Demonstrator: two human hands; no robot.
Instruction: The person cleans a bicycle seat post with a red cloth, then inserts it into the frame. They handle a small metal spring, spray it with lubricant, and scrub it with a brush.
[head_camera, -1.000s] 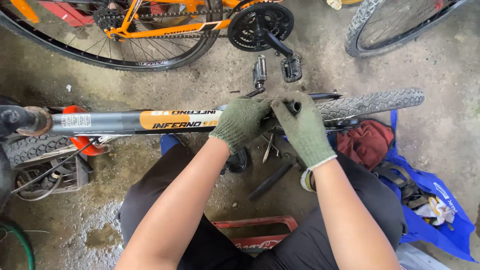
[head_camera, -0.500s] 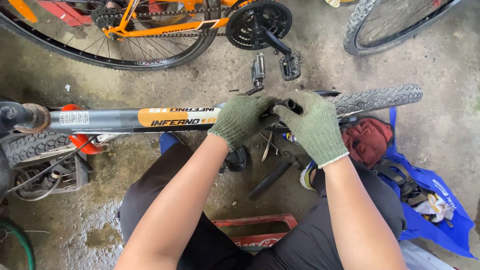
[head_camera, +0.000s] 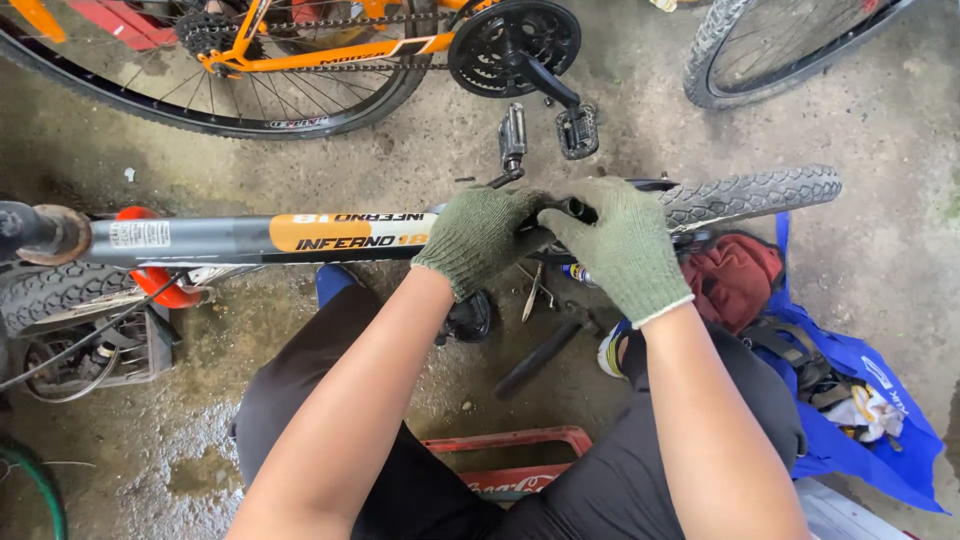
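- Head view: both hands in green knit gloves meet at one spot on the grey bike frame (head_camera: 200, 240), which lies horizontally across the person's lap.
- Left hand (head_camera: 482, 235) is wrapped closed around the frame tube, just right of the orange and white decal band.
- Right hand (head_camera: 622, 245) is curled over a short black tube end (head_camera: 577, 209) sticking out of the frame; fingers closed on it, thumb side touching the left glove.
- Can't tell what that black part is exactly; gloves hide most of it, possibly a seat-tube or clamp area.
- Handling, my read: frame is rigid metal and fairly heavy, long, so it will want to pivot. Hold at the tube near the joint, as the left hand does.
- Painted tube looks smooth; the knit gloves should help against slip.
- Knobby tyre (head_camera: 750, 195) extends right of the hands; a black pedal (head_camera: 513, 135) stands just above them.
- Under the frame on wet concrete: small hand tools (head_camera: 535, 290), a black bar (head_camera: 537, 357), a red crate (head_camera: 500, 445).
- Right: blue bag (head_camera: 860, 390) with a dark red cloth (head_camera: 735, 280).
- Top: orange bicycle (head_camera: 300, 50) with its chainring (head_camera: 513, 45).
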